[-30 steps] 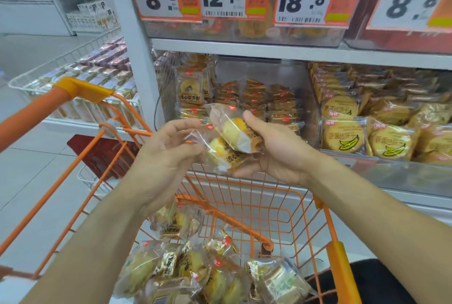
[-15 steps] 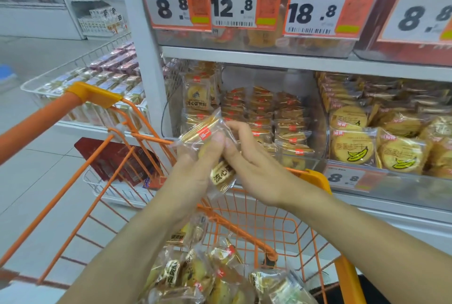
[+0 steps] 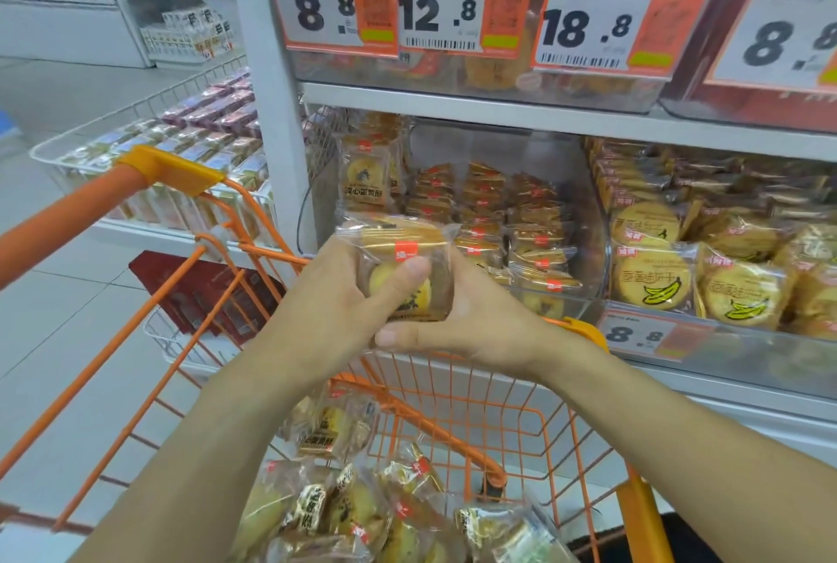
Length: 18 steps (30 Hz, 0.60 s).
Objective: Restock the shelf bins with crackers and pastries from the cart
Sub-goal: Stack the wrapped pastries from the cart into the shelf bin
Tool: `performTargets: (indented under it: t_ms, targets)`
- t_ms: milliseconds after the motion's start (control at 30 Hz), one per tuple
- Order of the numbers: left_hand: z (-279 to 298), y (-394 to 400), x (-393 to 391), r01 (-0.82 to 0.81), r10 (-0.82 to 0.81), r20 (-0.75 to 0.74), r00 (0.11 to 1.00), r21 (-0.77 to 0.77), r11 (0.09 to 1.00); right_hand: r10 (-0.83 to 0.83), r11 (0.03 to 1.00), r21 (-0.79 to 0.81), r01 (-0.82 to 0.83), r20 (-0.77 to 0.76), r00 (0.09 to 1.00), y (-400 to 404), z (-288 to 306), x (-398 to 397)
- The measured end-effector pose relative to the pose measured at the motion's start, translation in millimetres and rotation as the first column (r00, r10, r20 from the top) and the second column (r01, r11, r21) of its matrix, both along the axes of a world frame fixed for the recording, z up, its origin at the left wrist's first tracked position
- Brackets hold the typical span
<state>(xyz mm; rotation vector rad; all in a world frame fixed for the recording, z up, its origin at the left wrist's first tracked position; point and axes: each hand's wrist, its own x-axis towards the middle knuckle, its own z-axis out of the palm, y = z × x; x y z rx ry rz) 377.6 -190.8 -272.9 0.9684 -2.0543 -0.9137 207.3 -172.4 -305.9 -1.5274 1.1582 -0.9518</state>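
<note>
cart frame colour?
Orange: the wire shopping cart has orange wire, with a matching orange handle. Only the head view shows it.

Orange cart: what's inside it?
The orange cart holds loose wrapped pastries heaped at the bottom. The forearms cover part of the heap, so no count.

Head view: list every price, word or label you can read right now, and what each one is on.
"8.8": leftmost upper shelf tag
"12.8": second tag
"18.8": third tag
"8.8": right tag, cut off at the edge
"8.8": lower bin tag, under the banana crackers
Chinese print on tags, on pastry packs held by both hands: too blurred to read.
</note>
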Motion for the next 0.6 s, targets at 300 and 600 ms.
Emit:
performTargets:
  t_ms: [300, 600]
  targets:
    - [-32.8, -25.9, 13.6, -0.294, 0.301, 0.181, 0.936, -0.065, 0.954, -0.356, 0.897, -0.349, 0.271, -0.208, 0.911, -18.3, 20.3, -17.6]
    - [-56.7, -30.0, 9.9, -0.139, 0.186, 0.744, 0.642, -0.125, 0.982, -0.425, 0.904, -0.136, 0.404, -0.206, 0.881, -118.3, 9.3, 15.8]
